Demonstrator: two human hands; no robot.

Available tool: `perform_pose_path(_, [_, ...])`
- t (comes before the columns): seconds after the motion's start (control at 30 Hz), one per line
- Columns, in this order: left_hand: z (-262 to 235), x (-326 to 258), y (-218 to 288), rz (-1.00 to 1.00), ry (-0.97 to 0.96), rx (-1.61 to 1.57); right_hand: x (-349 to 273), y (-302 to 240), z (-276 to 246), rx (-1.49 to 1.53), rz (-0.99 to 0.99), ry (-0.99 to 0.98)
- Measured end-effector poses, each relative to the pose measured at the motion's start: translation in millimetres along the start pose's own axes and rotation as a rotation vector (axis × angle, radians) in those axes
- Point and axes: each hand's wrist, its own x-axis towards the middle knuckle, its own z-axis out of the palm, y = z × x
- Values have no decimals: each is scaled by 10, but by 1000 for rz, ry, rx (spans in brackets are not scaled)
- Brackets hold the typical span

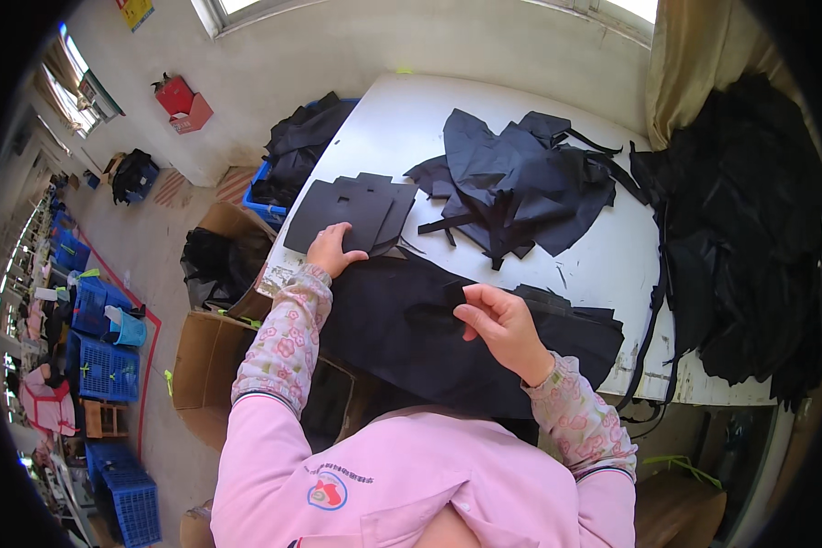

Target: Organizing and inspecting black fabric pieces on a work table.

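My left hand [336,251] lies at the near edge of a stack of flat black cut panels [347,215], its thumb apart from its fingers. Several of these panels have small cut-outs and notched edges. My right hand [502,327] pinches a corner of a black fabric piece [397,320] between thumb and forefinger, raised a little over the table's near edge. That wide dark piece spreads in front of me between both hands. More layered black pieces [571,320] lie beyond my right wrist.
A heap of loose black fabric and strips [530,183] sits on the white table [411,100]. At the right hangs a large black pile [740,237]. Cardboard boxes [205,365] and a blue crate [269,212] stand left of the table; blue baskets [105,365] stand farther left.
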Motion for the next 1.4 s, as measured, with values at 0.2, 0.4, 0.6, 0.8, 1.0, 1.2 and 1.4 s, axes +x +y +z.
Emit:
perform_pose_path(0.2, [35, 37, -123, 189, 49, 53, 56, 31, -14, -121, -66, 35])
perform_pose_path(0.4, [-592, -104, 170, 52, 321, -179, 124, 116, -25, -229, -128, 86])
perform_pose_path(0.6, [-1976, -774, 1284, 290, 327, -524, 374, -77, -149, -438, -424, 356])
perform_pose_path(0.8, [-2030, -964, 1496, 453, 212, -520, 359, -119, -132, -473, -479, 352])
perform_pose_path(1.0, [-1950, -921, 1519, 420, 128, -584, 224, -44, -154, -488, -510, 322])
perform_pose_path(1.2, [-1985, -789, 1611, 1009, -496, -867, 212, 37, -301, -192, -463, 187])
perform_pose_path(1.4, [-1188, -820, 1976, 508, 66, -775, 173, -62, -299, -46, -300, -159])
